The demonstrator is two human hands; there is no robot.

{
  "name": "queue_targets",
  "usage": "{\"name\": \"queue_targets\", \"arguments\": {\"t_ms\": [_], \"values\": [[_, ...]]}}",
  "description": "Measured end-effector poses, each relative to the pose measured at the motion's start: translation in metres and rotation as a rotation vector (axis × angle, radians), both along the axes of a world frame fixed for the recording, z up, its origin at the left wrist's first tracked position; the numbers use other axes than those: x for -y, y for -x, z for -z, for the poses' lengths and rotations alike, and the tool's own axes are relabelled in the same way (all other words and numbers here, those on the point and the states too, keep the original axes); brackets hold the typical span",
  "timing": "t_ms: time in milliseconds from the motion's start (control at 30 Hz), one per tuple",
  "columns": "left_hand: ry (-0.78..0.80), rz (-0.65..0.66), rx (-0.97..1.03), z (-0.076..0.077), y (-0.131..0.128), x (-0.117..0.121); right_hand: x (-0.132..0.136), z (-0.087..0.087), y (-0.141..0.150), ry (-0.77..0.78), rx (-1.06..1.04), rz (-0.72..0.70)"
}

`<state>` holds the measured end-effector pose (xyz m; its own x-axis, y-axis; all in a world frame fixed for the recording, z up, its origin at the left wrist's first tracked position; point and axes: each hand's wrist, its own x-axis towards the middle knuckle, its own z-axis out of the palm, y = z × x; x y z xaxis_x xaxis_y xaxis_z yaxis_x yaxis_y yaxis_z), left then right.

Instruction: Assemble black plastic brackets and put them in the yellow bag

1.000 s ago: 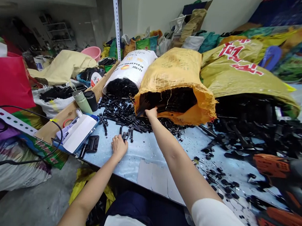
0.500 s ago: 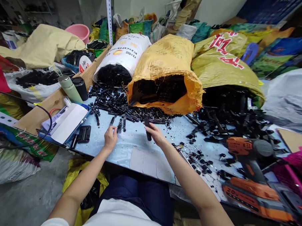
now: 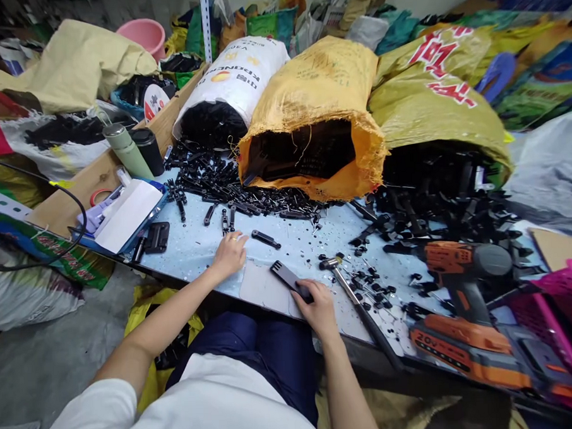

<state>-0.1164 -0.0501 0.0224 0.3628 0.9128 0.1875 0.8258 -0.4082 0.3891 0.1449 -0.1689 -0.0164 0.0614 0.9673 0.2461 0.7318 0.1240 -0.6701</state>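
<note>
My right hand (image 3: 318, 306) is closed around one end of a flat black plastic piece (image 3: 283, 273), which has slots at its far end. The piece slants over a pale grey pad (image 3: 263, 285) near the table's front edge. To the left, my left hand (image 3: 229, 253) is empty, its fingers apart and reaching forward just above the table. Beyond its fingertips lie small black link parts (image 3: 225, 222). A longer black link (image 3: 266, 239) rests just right of those fingers, apart from them.
A hammer (image 3: 361, 309) lies right of my right hand, beside scattered screws and black knobs (image 3: 377, 291). Farther right stand an orange cordless drill (image 3: 466, 320) and a pink basket (image 3: 567, 303). Open sacks (image 3: 309, 93) spill black parts behind. A box edge with bottles (image 3: 129, 152) borders the left.
My right hand has brought the black piece nearer to me and tipped it from upright to slanting over the pad. My left hand has moved right and opened. A black link now lies between the hands.
</note>
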Motion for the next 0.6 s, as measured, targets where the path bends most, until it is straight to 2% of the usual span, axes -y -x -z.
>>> {"name": "queue_targets", "arguments": {"t_ms": [67,133,200,267,333,467,533,600], "values": [[0.014,0.092,-0.075,-0.003,-0.024,-0.016,0.000,0.001,0.012,-0.022,0.066,0.028],[0.054,0.130,-0.101,-0.004,-0.043,-0.032,0.000,0.002,0.021,-0.033,0.101,0.046],[0.089,0.143,-0.102,-0.004,-0.052,-0.041,-0.001,0.004,0.025,-0.028,0.130,0.037],[0.101,0.150,-0.068,-0.004,-0.050,-0.042,-0.001,0.006,0.026,-0.019,0.158,0.028],[0.107,0.107,0.072,-0.006,-0.042,-0.035,-0.003,0.006,0.025,-0.017,0.199,0.023],[0.119,-0.047,0.605,-0.023,-0.025,-0.005,-0.019,-0.006,0.032,-0.001,0.217,-0.057],[0.134,-0.080,0.741,-0.035,-0.022,0.011,-0.030,-0.018,0.039,0.047,0.057,-0.104],[0.183,-0.059,0.750,-0.044,-0.024,0.026,-0.038,-0.032,0.048,0.158,-0.240,-0.093]]}}
